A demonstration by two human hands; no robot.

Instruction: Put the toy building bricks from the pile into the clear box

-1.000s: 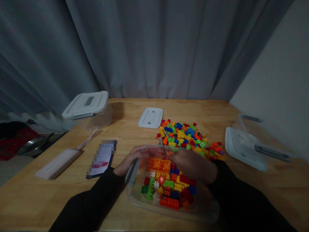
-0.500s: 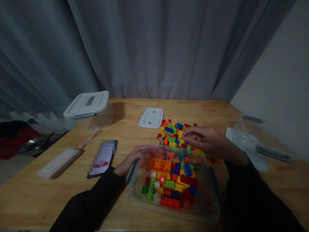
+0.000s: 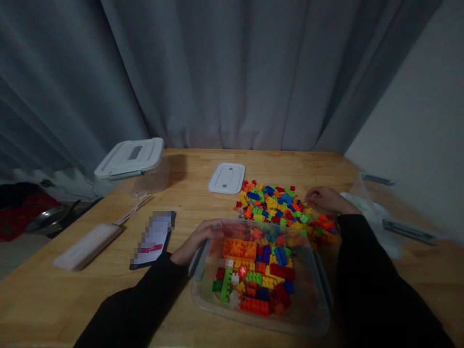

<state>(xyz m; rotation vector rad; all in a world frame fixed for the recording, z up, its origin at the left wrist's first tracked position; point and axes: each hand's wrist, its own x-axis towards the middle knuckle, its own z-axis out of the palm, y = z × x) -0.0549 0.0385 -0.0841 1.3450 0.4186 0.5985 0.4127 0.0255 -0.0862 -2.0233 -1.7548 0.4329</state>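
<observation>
A clear plastic box (image 3: 308, 311) stands in front of me with several colourful building bricks (image 3: 254, 277) on its floor. At its far left corner, my left hand (image 3: 198, 238) holds the rim, fingers over the edge. Beyond the box lies a heaped pile of loose building bricks (image 3: 272, 202). My right hand (image 3: 324, 199) is low over the table at the right side of that pile, its fingers curled closed. Whatever is inside those fingers, if anything, is hidden from view.
A white lid (image 3: 226, 178) lies behind the pile. At left are a lidded box (image 3: 134, 159), a phone (image 3: 154, 239) and a pale case (image 3: 89, 245) with a strap. Another clear box (image 3: 377, 217) with grey latches sits at right.
My right hand has moved right and slightly away, from above the brick pile to its right side. My left hand stays on the box rim.
</observation>
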